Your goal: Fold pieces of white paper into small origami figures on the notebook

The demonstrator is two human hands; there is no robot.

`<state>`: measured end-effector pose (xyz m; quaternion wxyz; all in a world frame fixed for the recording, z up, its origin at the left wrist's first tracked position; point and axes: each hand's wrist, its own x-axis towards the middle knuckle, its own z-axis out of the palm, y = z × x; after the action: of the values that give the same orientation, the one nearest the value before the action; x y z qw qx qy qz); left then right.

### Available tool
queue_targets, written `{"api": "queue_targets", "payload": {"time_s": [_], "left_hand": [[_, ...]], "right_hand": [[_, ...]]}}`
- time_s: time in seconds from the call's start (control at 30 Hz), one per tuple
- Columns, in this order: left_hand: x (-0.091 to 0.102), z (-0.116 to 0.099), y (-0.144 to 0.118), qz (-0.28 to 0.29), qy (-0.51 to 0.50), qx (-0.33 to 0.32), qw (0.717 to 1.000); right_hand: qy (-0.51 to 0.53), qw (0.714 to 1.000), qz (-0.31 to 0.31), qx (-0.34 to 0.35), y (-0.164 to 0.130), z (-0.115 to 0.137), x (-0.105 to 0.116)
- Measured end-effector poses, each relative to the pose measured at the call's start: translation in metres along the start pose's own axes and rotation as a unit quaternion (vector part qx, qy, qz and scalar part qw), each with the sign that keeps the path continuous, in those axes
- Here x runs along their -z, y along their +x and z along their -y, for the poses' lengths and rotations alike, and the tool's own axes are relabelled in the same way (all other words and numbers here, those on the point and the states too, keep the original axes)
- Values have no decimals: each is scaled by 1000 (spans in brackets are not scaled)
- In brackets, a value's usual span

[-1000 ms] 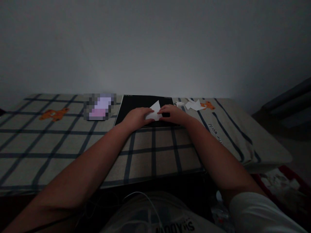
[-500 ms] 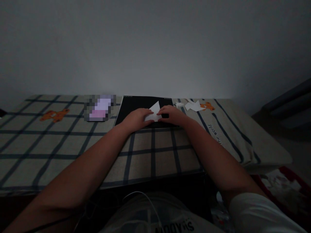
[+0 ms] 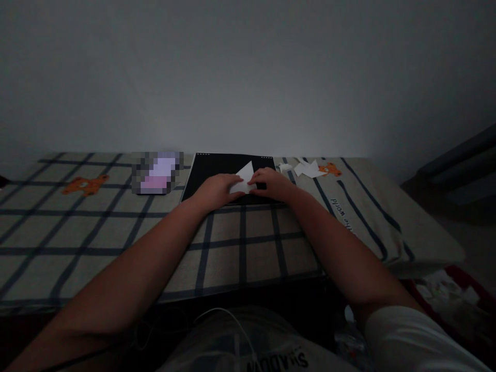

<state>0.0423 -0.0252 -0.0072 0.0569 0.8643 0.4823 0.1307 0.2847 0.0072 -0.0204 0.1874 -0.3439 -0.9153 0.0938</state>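
A folded piece of white paper (image 3: 245,173) with a pointed top lies over a black flat pad (image 3: 217,165) on the table. My left hand (image 3: 217,191) grips the paper's left side, fingers above and thumb below. From the right, my right hand (image 3: 271,184) pinches the paper's other side with fingers and thumb. Parts of the paper's lower edge are hidden by my fingers. Right of the pad lies a folded white paper shape (image 3: 309,169) with several points, and beside it a small crumpled white piece (image 3: 285,167).
A checked cloth (image 3: 127,222) with bear prints covers the table. To the left lies a phone-like object (image 3: 158,173), blurred by pixels. A pale wall (image 3: 248,77) rises behind the table. Below on the right, a red container (image 3: 461,289) holds crumpled white stuff. A white cable (image 3: 220,310) hangs near my lap.
Both hands keep hold of the folded paper in nearly the same place. The whole view has shifted very slightly.
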Motion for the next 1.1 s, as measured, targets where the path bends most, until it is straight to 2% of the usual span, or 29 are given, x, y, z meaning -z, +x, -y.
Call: {"api": "queue_targets", "payload": {"time_s": [0.3, 0.5, 0.73, 0.93, 1.1], "left_hand": [[0, 0, 1, 7, 2, -20, 1000], [3, 5, -1, -1, -38, -42, 998], [1, 14, 3, -3, -59, -70, 996], [0, 12, 2, -12, -53, -70, 996], [1, 11, 2, -16, -62, -78, 995]], "right_hand": [[11, 1000, -20, 15, 2, -4, -2], [35, 999, -21, 7, -1, -2, 6], [11, 1000, -2, -16, -4, 0, 18], [7, 1000, 11, -28, -2, 6, 18], [22, 999, -5, -31, -2, 7, 17]]}}
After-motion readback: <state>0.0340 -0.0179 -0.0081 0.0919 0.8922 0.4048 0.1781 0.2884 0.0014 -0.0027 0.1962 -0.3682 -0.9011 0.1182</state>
